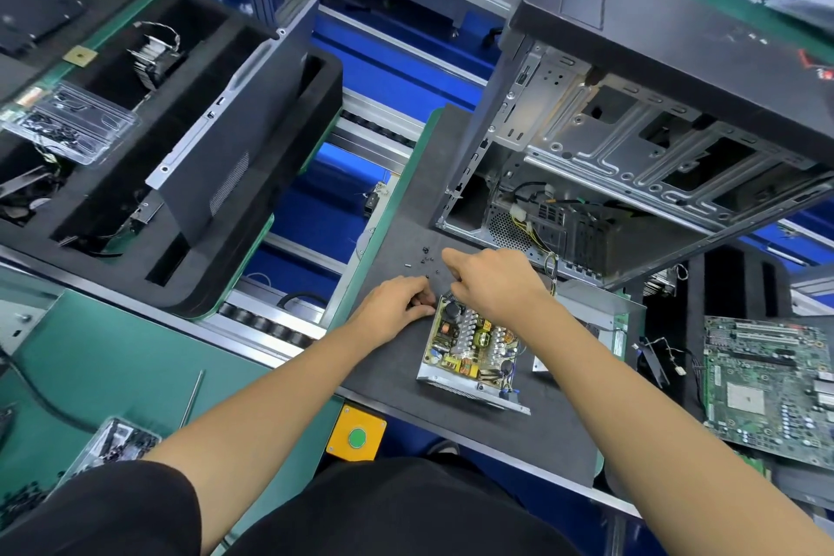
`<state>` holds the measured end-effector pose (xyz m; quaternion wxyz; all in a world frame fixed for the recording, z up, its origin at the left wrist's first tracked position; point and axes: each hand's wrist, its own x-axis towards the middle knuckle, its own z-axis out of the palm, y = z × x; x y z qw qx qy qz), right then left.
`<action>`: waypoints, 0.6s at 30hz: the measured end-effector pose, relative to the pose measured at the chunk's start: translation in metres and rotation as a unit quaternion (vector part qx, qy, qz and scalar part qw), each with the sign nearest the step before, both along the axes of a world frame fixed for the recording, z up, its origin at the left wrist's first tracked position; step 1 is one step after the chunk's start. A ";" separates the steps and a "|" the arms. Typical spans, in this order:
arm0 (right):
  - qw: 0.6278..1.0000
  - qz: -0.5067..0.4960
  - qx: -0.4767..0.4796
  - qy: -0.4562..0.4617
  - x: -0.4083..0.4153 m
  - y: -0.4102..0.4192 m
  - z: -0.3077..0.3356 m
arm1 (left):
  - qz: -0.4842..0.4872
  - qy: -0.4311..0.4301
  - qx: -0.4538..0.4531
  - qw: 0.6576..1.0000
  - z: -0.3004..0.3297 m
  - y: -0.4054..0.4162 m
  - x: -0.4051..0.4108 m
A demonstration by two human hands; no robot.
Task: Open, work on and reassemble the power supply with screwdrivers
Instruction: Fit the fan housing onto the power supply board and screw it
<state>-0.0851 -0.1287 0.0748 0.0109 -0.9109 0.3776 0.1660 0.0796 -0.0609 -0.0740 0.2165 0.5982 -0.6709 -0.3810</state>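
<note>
The opened power supply [471, 350] lies on the dark mat [397, 366], its circuit board with capacitors and coils exposed. My left hand [397, 302] rests at the board's far left corner with fingers curled; what they pinch is hidden. My right hand [492, 280] reaches over the far edge of the supply, fingers bent down onto it. Several small black screws [426, 260] lie loose on the mat just beyond my hands. The supply's metal cover [591, 307] sits to the right. A long screwdriver [192, 397] lies on the green bench at the left.
An open computer case [632, 149] stands tilted behind the mat. A motherboard [767, 384] lies at the right. Black foam trays [180, 140] with parts and a side panel sit at the left. A yellow box with a green button [356, 438] is on the bench edge.
</note>
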 end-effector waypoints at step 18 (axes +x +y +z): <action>0.999 -0.019 0.034 0.001 0.014 -0.008 -0.001 | 0.062 -0.086 -0.038 0.994 0.006 -0.003 -0.021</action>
